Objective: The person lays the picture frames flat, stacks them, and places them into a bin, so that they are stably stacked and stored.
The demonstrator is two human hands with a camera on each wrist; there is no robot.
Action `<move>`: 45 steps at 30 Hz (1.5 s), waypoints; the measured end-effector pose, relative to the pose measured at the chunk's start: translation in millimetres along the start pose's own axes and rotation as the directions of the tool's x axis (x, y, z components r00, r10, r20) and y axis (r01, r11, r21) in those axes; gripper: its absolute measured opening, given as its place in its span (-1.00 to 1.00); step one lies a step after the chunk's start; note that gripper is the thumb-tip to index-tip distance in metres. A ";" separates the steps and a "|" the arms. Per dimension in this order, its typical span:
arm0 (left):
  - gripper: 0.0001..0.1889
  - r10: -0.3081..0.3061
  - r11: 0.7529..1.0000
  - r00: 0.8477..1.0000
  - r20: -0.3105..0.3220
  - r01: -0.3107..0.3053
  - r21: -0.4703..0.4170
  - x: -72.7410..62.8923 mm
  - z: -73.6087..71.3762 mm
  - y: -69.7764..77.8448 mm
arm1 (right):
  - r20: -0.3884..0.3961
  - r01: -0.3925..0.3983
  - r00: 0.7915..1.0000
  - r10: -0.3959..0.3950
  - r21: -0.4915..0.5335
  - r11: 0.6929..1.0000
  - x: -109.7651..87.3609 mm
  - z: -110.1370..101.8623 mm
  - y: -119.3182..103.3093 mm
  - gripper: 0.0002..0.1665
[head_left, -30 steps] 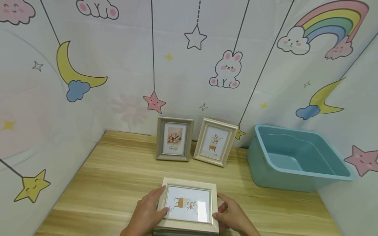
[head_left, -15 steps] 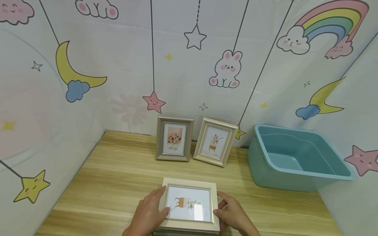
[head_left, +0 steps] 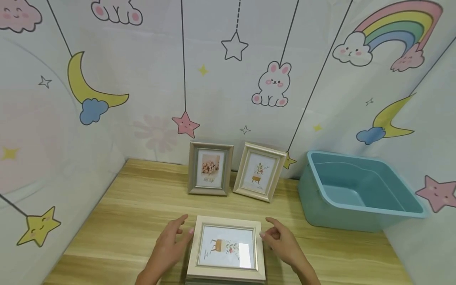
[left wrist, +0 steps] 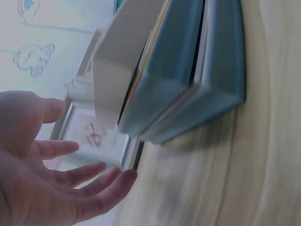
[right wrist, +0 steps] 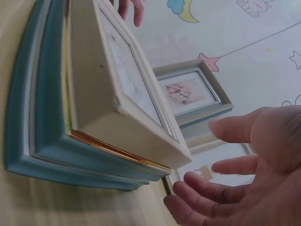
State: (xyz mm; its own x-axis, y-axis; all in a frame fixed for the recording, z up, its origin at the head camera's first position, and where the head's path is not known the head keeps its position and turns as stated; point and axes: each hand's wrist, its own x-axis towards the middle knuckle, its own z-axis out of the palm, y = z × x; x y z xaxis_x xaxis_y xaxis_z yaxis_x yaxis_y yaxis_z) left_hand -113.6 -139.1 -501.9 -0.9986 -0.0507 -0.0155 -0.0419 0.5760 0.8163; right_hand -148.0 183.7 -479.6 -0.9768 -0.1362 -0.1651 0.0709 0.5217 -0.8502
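A cream picture frame [head_left: 228, 273] with a plant drawing lies face up on top of a stack. Below it the wrist views show blue-grey frames [left wrist: 218, 61], also flat on the table. To the left of the stack my left hand [head_left: 169, 245] hovers, fingers loosely spread and apart from it. On the other side my right hand [head_left: 283, 243] is beside the stack's right edge, its fingers relaxed and a gap showing in the right wrist view. Neither hand holds anything.
Against the back wall stand a grey-brown picture frame [head_left: 192, 170] and a tilted cream picture frame [head_left: 242, 174]. A blue plastic tub [head_left: 342, 217] sits at the right rear of the wooden table [head_left: 117, 221]. Printed fabric [head_left: 153, 71] covers the walls.
Both hands held the sides of the top picture frame before. Now they have let go and moved outward, the left further left and the right slightly up and away. The stack stays put.
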 end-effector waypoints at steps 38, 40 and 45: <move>-0.16 0.003 0.904 0.989 -0.147 -0.066 -0.423 154.2 20.8 -27.8 | 0.084 0.279 0.959 -0.270 -0.125 0.952 186.1 28.2 -111.5 0.01; -0.17 0.010 0.904 0.988 -0.153 -0.074 -0.422 154.3 22.1 -28.1 | 0.084 0.288 0.957 -0.278 -0.147 0.946 190.5 30.5 -111.3 -0.02; -0.15 0.022 0.887 0.986 -0.162 -0.095 -0.453 152.1 21.9 -29.6 | 0.069 0.324 0.946 -0.316 -0.206 0.923 197.9 38.8 -107.2 0.01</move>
State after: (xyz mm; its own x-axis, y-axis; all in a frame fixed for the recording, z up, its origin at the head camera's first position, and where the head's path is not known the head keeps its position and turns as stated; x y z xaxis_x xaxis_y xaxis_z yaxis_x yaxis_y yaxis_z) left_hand -265.0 -146.0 -541.1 -0.9808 -0.1695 0.0967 0.0720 0.1460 0.9867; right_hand -341.1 68.1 -440.5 -0.9326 -0.3523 0.0782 -0.2926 0.6113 -0.7354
